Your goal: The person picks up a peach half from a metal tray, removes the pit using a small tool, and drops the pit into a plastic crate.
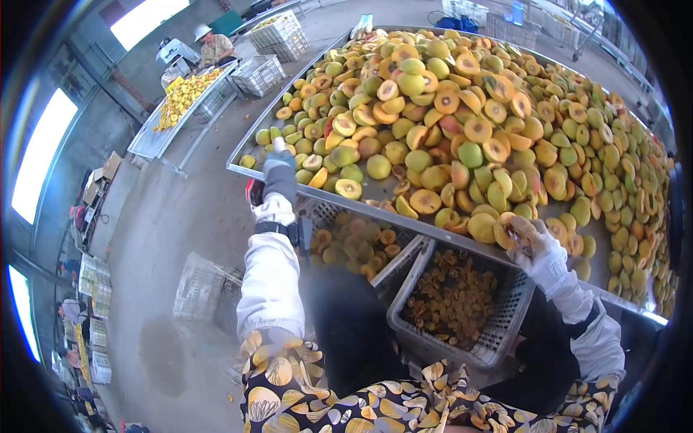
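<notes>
My left hand [279, 162], in a grey glove with a pale fingertip showing, is at the left front edge of the metal tray [325, 195], beside some green fruit halves. What it holds, if anything, is hard to make out. My right hand [530, 245], in a whitish glove, is closed around something at the tray's front edge, next to a cut fruit half [504, 229]; the held object is too small to tell. A large heap of halved yellow-green fruit [447, 108] covers much of the tray.
Below the tray edge stand a grey crate [516, 325] of brown pits or scraps and another crate [404, 263] holding fruit halves. An empty-looking white crate [195, 289] is on the floor at left. A person [215, 47] sits at another table [149, 142] farther back.
</notes>
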`<state>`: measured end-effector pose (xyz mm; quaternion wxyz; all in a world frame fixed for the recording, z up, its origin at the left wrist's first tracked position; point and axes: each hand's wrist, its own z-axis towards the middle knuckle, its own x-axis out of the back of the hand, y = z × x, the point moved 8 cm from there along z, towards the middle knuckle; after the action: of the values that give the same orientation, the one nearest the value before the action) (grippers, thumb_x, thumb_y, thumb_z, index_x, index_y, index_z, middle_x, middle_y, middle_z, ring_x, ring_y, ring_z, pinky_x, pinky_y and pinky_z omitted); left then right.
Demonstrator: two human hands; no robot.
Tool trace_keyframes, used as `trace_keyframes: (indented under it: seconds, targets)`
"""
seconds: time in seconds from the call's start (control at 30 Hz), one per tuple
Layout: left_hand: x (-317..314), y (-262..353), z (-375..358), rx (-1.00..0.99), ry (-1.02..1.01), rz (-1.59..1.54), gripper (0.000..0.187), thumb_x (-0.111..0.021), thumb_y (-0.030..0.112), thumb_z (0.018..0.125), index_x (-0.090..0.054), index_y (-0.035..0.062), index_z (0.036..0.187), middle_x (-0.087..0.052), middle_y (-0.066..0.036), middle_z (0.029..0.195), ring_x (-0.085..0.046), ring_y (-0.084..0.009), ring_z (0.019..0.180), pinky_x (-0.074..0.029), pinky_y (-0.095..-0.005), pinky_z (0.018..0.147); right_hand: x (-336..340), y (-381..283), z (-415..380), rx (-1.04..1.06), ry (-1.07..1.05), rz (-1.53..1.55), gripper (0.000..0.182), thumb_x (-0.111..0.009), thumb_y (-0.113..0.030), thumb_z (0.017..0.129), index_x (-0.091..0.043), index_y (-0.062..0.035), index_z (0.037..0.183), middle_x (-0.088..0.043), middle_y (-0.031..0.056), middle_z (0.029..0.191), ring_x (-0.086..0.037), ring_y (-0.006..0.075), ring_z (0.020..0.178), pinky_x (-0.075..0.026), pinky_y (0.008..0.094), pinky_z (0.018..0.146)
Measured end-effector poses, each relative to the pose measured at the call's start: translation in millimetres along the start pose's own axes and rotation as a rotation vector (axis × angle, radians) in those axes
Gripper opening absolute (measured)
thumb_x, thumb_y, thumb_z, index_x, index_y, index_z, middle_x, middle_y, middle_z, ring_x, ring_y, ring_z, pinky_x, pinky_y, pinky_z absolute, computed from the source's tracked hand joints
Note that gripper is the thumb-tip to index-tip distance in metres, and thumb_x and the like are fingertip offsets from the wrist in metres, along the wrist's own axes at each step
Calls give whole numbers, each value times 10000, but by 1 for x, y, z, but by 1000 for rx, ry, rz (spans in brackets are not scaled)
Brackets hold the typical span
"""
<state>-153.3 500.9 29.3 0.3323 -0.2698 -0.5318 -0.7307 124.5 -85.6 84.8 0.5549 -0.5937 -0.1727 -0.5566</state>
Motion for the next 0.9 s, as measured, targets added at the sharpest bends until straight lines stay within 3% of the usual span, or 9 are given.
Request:
trace_keyframes:
  seconds: [0.1,0.23,0.33,0.4,0.47,0.57,0.67,0.77,0.9]
  targets:
    - [-26,-49,54,101,-183,11,467,-608,425,880,-662,26,1116,-697,-285,1030,-673,-453,989,-530,-502,848,-10,-7,13,-61,-63,-7,575,-778,-251,826,-567,-214,1360,-626,105,1065,-668,322,943,-548,409,782]
    - [-38,-42,45,149,-210,49,496,-640,427,864,-646,12,1136,-690,-290,1065,-677,-437,1004,-531,-475,866,-17,-16,24,-60,-102,-26,617,-780,-212,826,-540,-211,1395,-651,94,1130,-687,310,964,-558,386,803]
    - [-36,-18,10,52,-182,-49,599,-613,468,932,-600,-49,1235,-722,-170,844,-720,-316,766,-553,-412,699,-19,-22,26,-43,-92,21,631,-781,-182,825,-533,-190,1406,-657,96,1179,-692,312,997,-561,377,829]
    - [5,31,-52,-202,-69,-66,544,-655,368,911,-593,-29,1278,-714,-204,998,-712,-307,948,-550,-385,847,-19,-23,25,-21,-62,33,634,-779,-172,828,-530,-176,1410,-658,99,1201,-694,313,1009,-562,375,839]
    - [6,72,-99,-645,-235,-369,465,-664,265,885,-604,29,1282,-670,-216,1168,-665,-303,1102,-514,-375,967,-19,-20,23,-4,-32,13,629,-776,-172,832,-529,-164,1411,-655,103,1216,-697,312,1011,-563,375,844]
    - [9,123,-163,-783,-701,-74,421,-675,199,860,-635,153,1277,-664,-159,1195,-656,-313,1100,-510,-378,976,-19,-20,20,-14,-24,3,621,-776,-171,830,-534,-158,1402,-657,105,1212,-697,317,992,-565,378,831]
    - [-20,133,-167,-964,-759,280,374,-681,160,826,-683,182,1200,-682,-112,1133,-651,-336,1012,-523,-420,897,-19,-21,17,20,19,-11,602,-777,-184,828,-542,-145,1381,-658,109,1202,-697,323,964,-565,389,804]
    - [-22,138,-154,-1074,-729,376,341,-655,129,827,-706,207,1155,-685,-83,1130,-633,-299,1064,-476,-425,959,-20,-23,16,45,43,-35,596,-771,-214,833,-541,-141,1377,-654,110,1193,-694,326,965,-560,401,800]
    - [-31,134,-149,-1045,-696,403,328,-630,122,845,-714,228,1144,-676,-77,1171,-575,-266,1184,-352,-437,1092,-26,-18,25,-119,-73,103,577,-737,-276,867,-527,-141,1387,-650,122,1174,-675,332,1026,-548,408,840]
